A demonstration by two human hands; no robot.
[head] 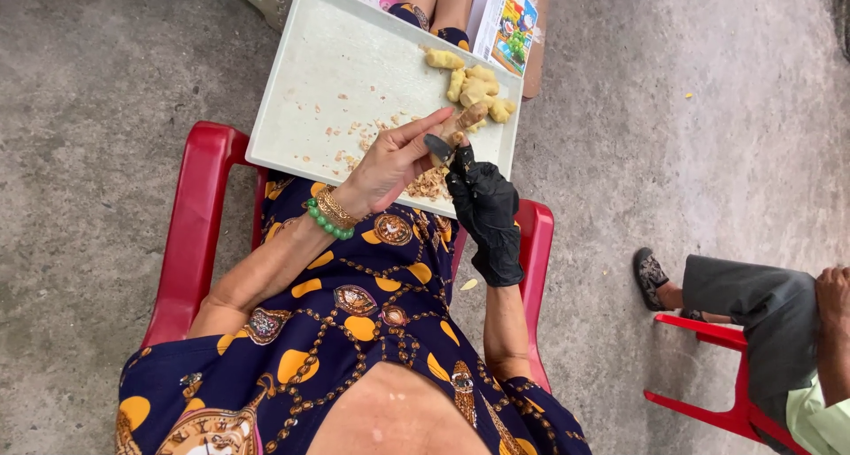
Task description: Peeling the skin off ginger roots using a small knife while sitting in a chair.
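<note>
Centrally, both hands (pixel 443 167) peel ginger (pixel 467 117) over the tray's (pixel 310 74) near edge.

I counted one pale tray (pixel 301 74) on my lap, two red plastic chairs (pixel 190 234), one black glove (pixel 487 216), and one knife (pixel 438 147).

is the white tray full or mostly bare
Mostly bare: the tray holds only a ginger pile at one corner plus scattered peel scraps.

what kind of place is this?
Likely an outdoor yard or street-side spot at a home: bare concrete ground, red plastic chairs, and ginger peeled on a lap tray, not at a kitchen counter.
</note>
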